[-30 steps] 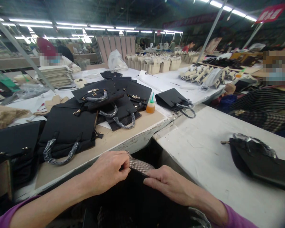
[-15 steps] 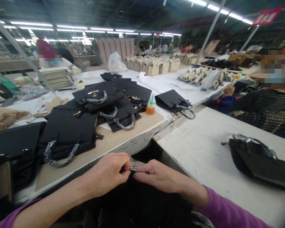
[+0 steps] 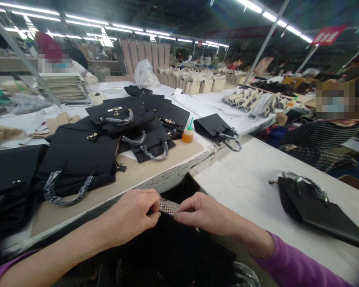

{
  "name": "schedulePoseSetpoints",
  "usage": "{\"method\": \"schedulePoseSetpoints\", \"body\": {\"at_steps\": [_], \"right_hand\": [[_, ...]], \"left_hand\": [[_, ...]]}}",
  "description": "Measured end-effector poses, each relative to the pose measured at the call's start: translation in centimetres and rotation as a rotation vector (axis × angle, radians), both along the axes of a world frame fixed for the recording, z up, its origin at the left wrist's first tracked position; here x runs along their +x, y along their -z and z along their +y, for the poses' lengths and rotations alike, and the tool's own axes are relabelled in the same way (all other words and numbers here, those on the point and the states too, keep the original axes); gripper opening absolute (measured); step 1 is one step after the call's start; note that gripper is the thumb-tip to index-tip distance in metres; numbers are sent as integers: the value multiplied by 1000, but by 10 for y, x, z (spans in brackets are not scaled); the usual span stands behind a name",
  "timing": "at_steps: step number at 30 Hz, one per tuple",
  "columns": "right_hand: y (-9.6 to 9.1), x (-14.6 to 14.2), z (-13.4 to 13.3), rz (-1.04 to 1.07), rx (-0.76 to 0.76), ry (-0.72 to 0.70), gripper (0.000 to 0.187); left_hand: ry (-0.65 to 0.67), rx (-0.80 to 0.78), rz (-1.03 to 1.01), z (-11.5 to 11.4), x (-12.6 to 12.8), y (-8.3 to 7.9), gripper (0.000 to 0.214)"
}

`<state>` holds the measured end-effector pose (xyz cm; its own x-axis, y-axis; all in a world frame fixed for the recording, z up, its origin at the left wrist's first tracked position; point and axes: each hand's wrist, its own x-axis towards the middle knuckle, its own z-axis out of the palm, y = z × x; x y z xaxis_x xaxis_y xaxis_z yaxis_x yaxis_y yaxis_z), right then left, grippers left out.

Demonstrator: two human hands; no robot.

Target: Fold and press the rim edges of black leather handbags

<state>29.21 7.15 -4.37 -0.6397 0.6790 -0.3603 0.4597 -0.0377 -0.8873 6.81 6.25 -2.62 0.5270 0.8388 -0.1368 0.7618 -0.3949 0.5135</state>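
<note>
Standing by the bench, I can see of this worker only two arms and two bare hands, all just short of its chipped white edge. The left hand is broad, with a long stretch of bare forearm behind it. The left sleeve shows only as a sliver of purple cloth far back from the bench. The right hand is bare too, the fingers creased at the knuckles. The right sleeve is the same purple, a soft, plain, matte fabric. It ends in a loose edge just behind the wrist and lies in gentle folds farther from the bench.
</note>
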Motion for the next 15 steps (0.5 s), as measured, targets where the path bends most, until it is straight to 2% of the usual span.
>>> {"method": "schedulePoseSetpoints", "body": {"at_steps": [5,10,12,15], "right_hand": [[0,-2,5,-57,32,-37,18],[-9,-7,9,-132,74,-91,11],[-16,-10,10,-192,132,-129,12],[-27,-15,12,-302,302,-226,11]], "left_hand": [[6,4,4,-2,-1,-1,13],[11,7,-4,-3,-3,0,11],[12,8,-2,-3,-3,0,11],[25,2,13,-3,-1,-1,10]]}}
